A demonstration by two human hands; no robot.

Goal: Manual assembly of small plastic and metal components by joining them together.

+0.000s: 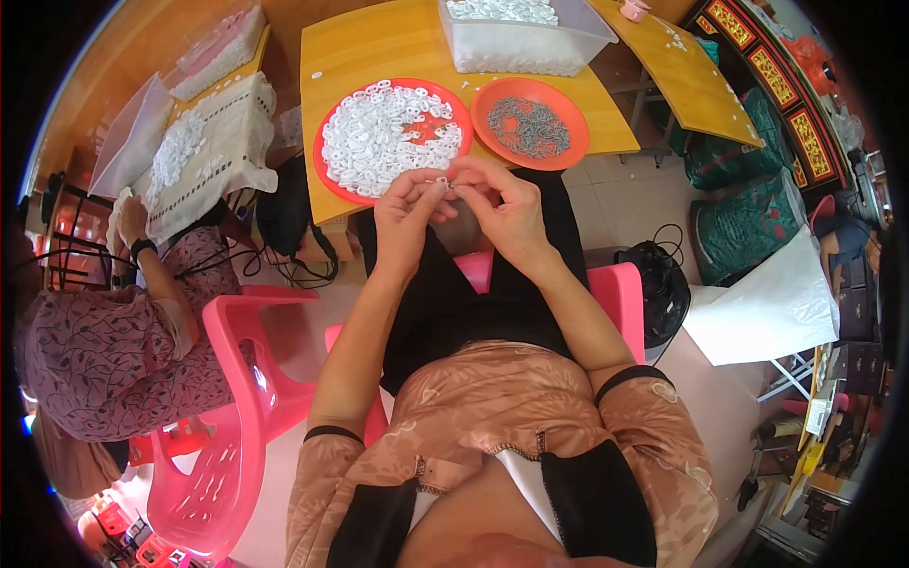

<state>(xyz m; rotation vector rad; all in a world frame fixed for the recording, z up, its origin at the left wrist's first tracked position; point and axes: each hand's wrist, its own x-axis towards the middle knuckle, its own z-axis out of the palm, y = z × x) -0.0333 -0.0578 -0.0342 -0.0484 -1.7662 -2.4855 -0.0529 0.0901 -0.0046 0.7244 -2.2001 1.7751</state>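
Observation:
My left hand (pixel 407 213) and my right hand (pixel 502 208) meet just below the near edge of a yellow table (pixel 398 43). Together they pinch a small white plastic ring (pixel 441 180) between the fingertips. The right fingers seem to press a tiny metal piece against it, too small to make out. Right above the hands, a red plate (pixel 327 123) holds several white rings. Beside it on the right, an orange plate (pixel 568 109) holds a pile of small grey metal parts.
A clear tub (pixel 521 47) of white parts stands at the table's far side. At the left, another person in a patterned top works beside a white basket (pixel 222 142). Pink plastic chairs (pixel 237 379) stand close. A black fan (pixel 663 293) and a second yellow table (pixel 691 76) are on the right.

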